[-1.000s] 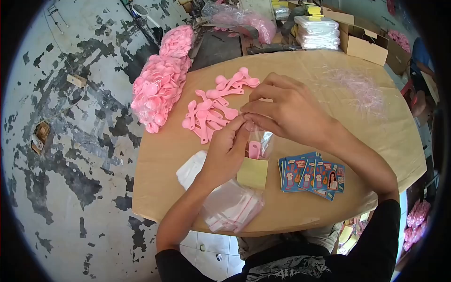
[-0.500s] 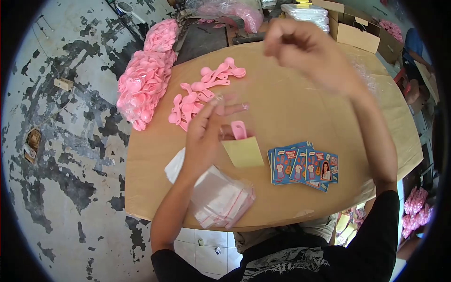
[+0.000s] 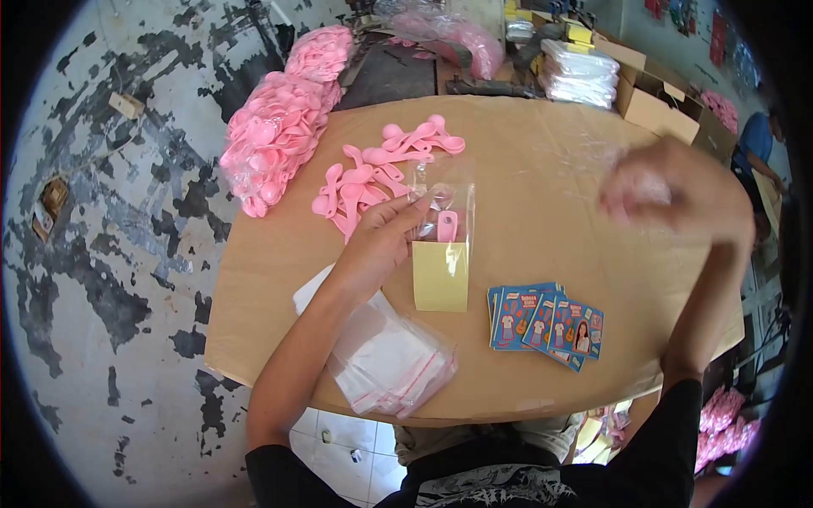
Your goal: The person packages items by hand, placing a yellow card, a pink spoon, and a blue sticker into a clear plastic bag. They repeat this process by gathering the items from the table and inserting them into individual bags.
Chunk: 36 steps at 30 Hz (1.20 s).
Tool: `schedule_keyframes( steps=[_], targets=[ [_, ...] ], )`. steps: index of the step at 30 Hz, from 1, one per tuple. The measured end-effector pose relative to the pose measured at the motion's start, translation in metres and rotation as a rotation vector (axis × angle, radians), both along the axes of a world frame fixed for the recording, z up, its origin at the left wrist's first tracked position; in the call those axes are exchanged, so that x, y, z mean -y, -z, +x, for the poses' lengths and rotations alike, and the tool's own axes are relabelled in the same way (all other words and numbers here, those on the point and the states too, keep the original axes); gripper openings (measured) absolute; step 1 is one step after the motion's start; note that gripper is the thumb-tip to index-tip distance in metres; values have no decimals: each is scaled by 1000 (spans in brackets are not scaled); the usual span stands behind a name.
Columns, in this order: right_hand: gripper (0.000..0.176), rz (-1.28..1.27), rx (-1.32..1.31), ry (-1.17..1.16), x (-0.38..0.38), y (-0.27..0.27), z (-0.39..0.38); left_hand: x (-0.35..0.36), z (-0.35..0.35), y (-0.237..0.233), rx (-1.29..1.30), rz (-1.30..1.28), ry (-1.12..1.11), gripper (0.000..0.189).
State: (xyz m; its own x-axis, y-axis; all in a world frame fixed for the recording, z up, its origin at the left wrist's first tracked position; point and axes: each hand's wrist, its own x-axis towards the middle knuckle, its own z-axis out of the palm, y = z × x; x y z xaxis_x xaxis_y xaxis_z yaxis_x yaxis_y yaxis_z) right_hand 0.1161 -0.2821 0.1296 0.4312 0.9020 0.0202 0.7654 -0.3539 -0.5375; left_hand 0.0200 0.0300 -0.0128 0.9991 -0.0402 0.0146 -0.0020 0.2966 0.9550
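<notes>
My left hand (image 3: 385, 237) pinches the edge of a clear plastic bag (image 3: 468, 199) over the middle of the table. Inside the bag are a plain yellow card (image 3: 440, 278) and a pink spoon (image 3: 448, 225), of which only the handle end shows above the card. My right hand (image 3: 673, 190) is raised over the table's right side, smeared by motion; what its fingers hold, if anything, I cannot make out. Loose pink spoons (image 3: 360, 186) lie beyond my left hand. Below the held bag is a stack of clear bags (image 3: 389, 356), partly under my left forearm.
Blue printed cards (image 3: 542, 326) lie in a loose pile right of centre on the brown-covered table (image 3: 559, 203). Big bags of pink spoons (image 3: 275, 135) stand off the left edge. A cardboard box (image 3: 656, 110) and plastic packs (image 3: 577, 72) are at the back. Another person (image 3: 760, 152) is at far right.
My right hand has swung right, away from above the bag. The bag in my left hand now hangs flatter, with the spoon and card plainly inside. The view has shifted slightly.
</notes>
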Motion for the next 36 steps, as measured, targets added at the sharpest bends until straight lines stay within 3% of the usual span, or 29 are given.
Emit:
schedule_keyframes(
  steps=[1,2,4,6,9,10,13,15,17,20,22,25,28,31,36],
  targets=[
    [22,-34,133,-400,-1,-11,-13,3,-2,-4,-8,6,-5,35],
    [21,-124,52,-614,-7,-25,-32,6,-4,-8,-11,12,-12,36],
    [21,-63,-30,-978,-10,-22,-55,6,-5,-9,4,44,-12,37],
    [31,197,-40,-1016,-4,-4,-81,3,-6,-10,-13,64,-18,37],
    [59,360,-102,-820,0,-2,-111,5,-6,-12,-21,54,-51,38],
    [60,333,-156,-857,-6,-7,-109,4,-4,-9,-13,42,-51,39],
    [35,164,-200,-1090,-21,-11,-88,6,-7,-11,11,37,-39,41],
    [29,-87,-120,-1086,-17,-10,-68,3,-7,-13,46,24,-29,43],
    [34,-131,-12,-706,-20,-4,-52,4,-5,-9,86,-23,-13,44],
    [42,373,200,89,-85,53,-31,8,-9,-13,130,-34,-11,47],
    [30,360,-154,87,-107,73,-25,11,-10,-14,150,-14,-15,48],
    [27,449,-439,40,-119,106,-11,12,-8,-10,154,0,-38,48],
    [23,468,-454,51,-117,112,-5,13,-8,-9,99,-41,-48,49],
    [24,450,-587,-95,-114,111,1,16,-10,-8,112,56,-17,49],
    [22,447,-566,24,-112,115,8,12,-10,-14,87,57,-14,45]
  ],
)
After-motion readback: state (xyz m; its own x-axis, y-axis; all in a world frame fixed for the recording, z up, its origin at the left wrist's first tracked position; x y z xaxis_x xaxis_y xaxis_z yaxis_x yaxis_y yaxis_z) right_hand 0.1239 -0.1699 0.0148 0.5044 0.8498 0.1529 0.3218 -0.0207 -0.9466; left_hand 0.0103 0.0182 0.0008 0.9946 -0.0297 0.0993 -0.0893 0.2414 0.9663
